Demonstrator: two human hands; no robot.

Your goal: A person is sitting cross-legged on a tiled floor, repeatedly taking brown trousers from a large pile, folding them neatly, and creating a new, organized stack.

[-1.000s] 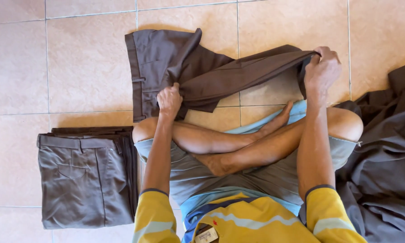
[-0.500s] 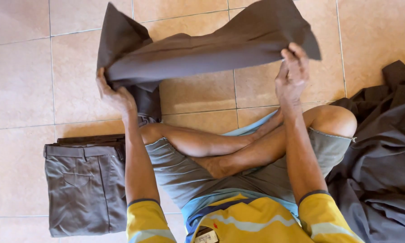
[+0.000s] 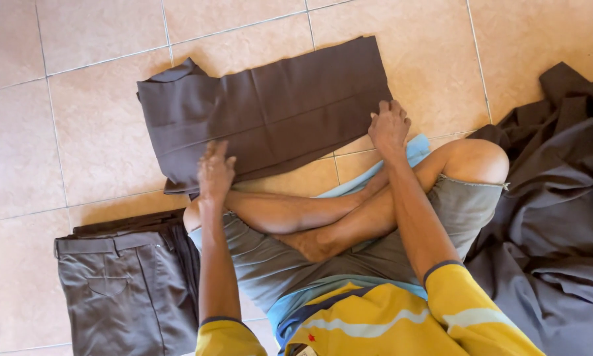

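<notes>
A pair of dark brown trousers (image 3: 270,109) lies folded flat on the tiled floor in front of my crossed legs. My left hand (image 3: 215,170) rests on its near left edge, fingers spread, pressing the cloth down. At the near right corner of the fold my right hand (image 3: 389,125) is curled over the edge of the cloth. The folded piece is a wide rectangle, with the waistband end at the left.
A stack of folded grey-brown trousers (image 3: 122,283) sits on the floor at my left. A heap of unfolded dark garments (image 3: 554,217) lies at my right, touching my knee. Beige floor tiles (image 3: 59,125) surround everything.
The trousers were held up and swung over in the air; now they lie folded flat on the floor with both hands pressing their near edge.
</notes>
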